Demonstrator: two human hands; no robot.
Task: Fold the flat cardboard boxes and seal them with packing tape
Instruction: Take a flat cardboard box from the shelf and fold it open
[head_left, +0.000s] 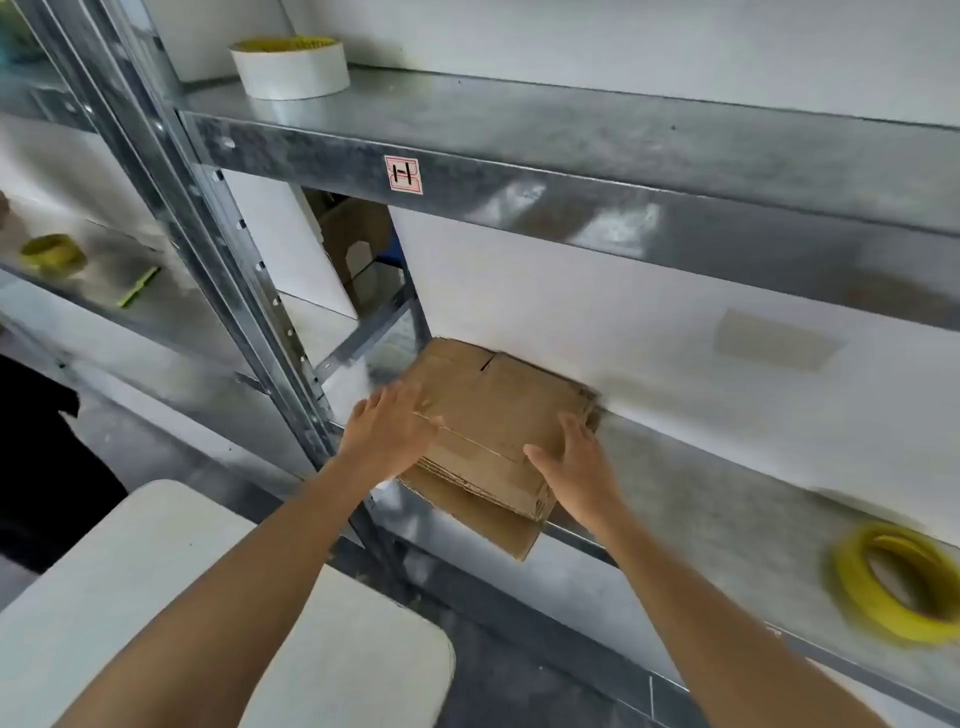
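A stack of flat brown cardboard boxes (488, 415) lies on a metal shelf (701, 483), its near corner hanging over the shelf's front edge. My left hand (387, 423) lies flat on the stack's left side with straight fingers. My right hand (576, 457) rests against the stack's right edge, fingers extended and thumb on top. A roll of yellow tape (898, 582) sits on the same shelf at the far right. On the shelf above stands a wide white tape roll (291, 65).
A galvanised upright post (223, 249) runs diagonally just left of the stack. A white table (171, 597) is below my arms. On a left-hand shelf lie a small yellow tape roll (52, 254) and a green cutter (137, 286). More cardboard (358, 244) stands behind the shelving.
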